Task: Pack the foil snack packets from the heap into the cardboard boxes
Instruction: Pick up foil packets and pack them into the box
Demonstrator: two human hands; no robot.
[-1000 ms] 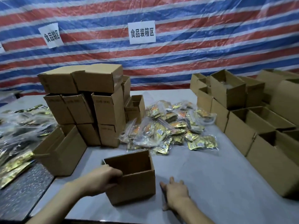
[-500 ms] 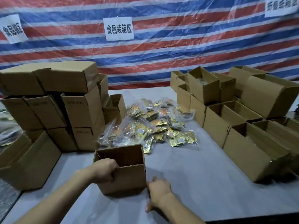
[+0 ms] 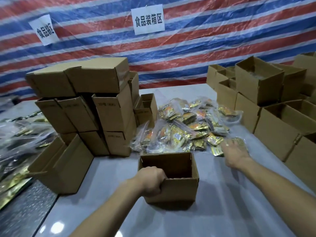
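Observation:
An open cardboard box (image 3: pixel 179 189) stands on the grey table (image 3: pixel 230 202) just in front of me, and nothing shows inside it. My left hand (image 3: pixel 151 180) grips its near left rim. Behind the box lies a heap of gold and orange foil snack packets (image 3: pixel 184 129), some in clear bags. My right hand (image 3: pixel 235 152) is stretched out over the heap's near right edge, fingers spread above a few gold packets; motion blur hides whether it touches them.
Closed cardboard boxes (image 3: pixel 95 103) are stacked at the left, with one box (image 3: pixel 63 165) tipped on its side in front. Open boxes (image 3: pixel 277 120) line the right side. More bagged packets (image 3: pixel 15 144) lie far left. A striped tarp with paper signs (image 3: pixel 148 22) hangs behind.
My right hand has left the table beside the box and reached forward to the heap's right edge. My left hand has kept its grip on the box rim. The view has shifted.

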